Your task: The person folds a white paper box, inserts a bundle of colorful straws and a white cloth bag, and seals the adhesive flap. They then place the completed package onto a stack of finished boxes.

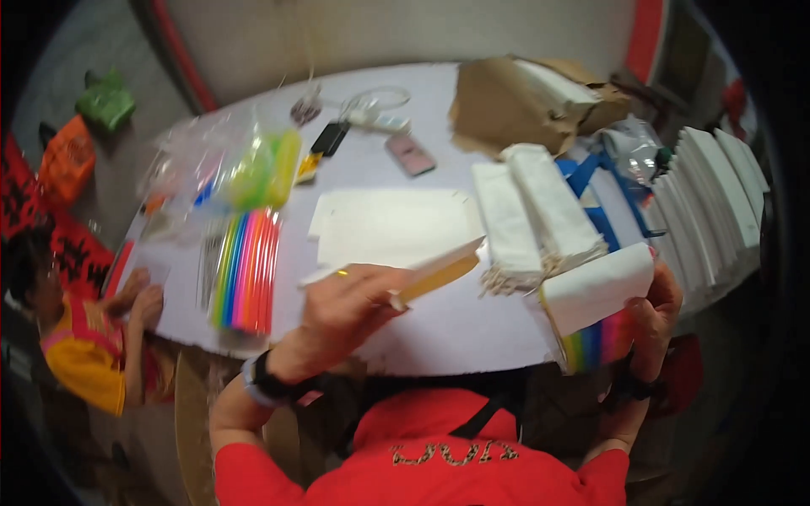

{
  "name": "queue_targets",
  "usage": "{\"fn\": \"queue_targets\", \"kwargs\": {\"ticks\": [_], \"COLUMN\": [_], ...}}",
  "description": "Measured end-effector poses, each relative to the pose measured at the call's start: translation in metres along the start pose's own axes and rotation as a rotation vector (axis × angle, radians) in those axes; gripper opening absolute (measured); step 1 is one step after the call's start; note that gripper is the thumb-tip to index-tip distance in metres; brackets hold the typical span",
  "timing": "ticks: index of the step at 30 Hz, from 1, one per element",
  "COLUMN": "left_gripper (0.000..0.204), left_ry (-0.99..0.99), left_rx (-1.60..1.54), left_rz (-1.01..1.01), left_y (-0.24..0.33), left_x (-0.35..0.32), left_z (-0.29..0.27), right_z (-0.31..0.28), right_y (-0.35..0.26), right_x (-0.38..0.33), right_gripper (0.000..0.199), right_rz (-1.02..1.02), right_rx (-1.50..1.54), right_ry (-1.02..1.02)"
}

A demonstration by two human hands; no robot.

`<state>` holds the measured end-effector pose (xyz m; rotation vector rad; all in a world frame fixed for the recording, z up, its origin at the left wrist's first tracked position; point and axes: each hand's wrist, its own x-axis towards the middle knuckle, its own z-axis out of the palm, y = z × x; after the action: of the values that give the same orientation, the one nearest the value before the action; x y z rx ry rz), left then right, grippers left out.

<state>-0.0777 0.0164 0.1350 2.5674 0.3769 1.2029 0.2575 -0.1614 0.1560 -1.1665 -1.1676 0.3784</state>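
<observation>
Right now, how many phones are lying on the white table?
2: a black phone at the far side, and a pinkish phone just right of it. Clutter may hide others.

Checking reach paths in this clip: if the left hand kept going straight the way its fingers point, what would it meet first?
Probably the white paper-wrapped bundles lying right of the left hand, which holds a flat yellow-and-white strip aimed at them; depth is unclear.

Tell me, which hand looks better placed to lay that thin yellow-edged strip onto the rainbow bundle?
Probably the left hand: it already pinches the strip, angled toward the wrapped rainbow bundle. The right hand is occupied gripping that bundle.
</observation>
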Motion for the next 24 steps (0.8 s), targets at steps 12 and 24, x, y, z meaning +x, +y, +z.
{"fn": "queue_targets", "kwargs": {"ticks": [12, 24], "left_gripper": [0.020, 0.025], "left_ry": [-0.246, 0.062], "left_rx": [-0.598, -0.727], "left_rz": [-0.243, -0.219], "left_y": [0.001, 0.002], "left_x": [0.055, 0.039], "left_z": [-0.007, 0.019], "right_z": [0.027, 0.092], "right_y": [-0.108, -0.143], "right_x": [0.095, 0.152], "right_gripper": [0.025, 0.026], "right_rz": [-0.614, -0.912], "right_rx": [-0.684, -0.972], "right_ry": [-0.447, -0.871]}}
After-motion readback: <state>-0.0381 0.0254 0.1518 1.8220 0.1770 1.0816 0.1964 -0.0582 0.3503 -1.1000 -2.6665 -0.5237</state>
